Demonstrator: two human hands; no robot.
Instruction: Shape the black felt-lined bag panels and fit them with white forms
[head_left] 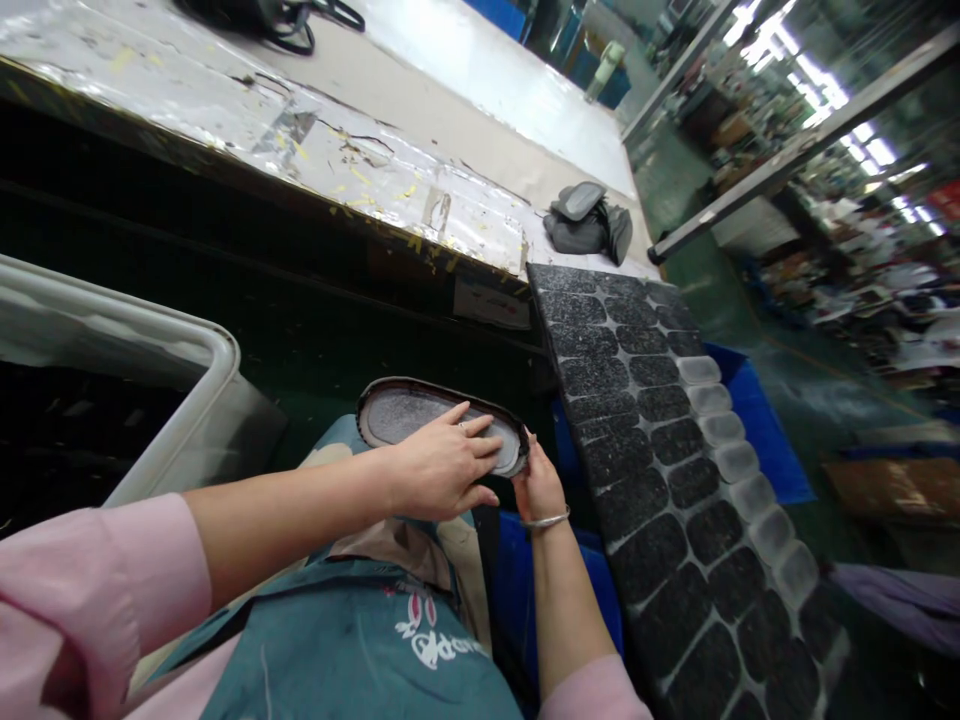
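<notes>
An elongated oval piece (401, 408) lies over my lap, with a grey inner face and a raised dark rim. My left hand (450, 465) rests flat on the inner face towards its right end, fingers spread. It wears a ring. At the right end, my right hand (540, 480) grips the rim, its fingers partly hidden under and behind the piece. A bangle circles that wrist. Close by on the right slopes a dark board (660, 460) marked with rows of rounded outlines. Several translucent oval pads (735, 460) line its right side.
A worn white table (465, 130) runs across the back, with grey folded pieces (585, 220) at its right corner and a black strapped item (255, 20) at upper left. A white bin (217, 350) stands left. Blue crates (757, 430) sit beside and below the board.
</notes>
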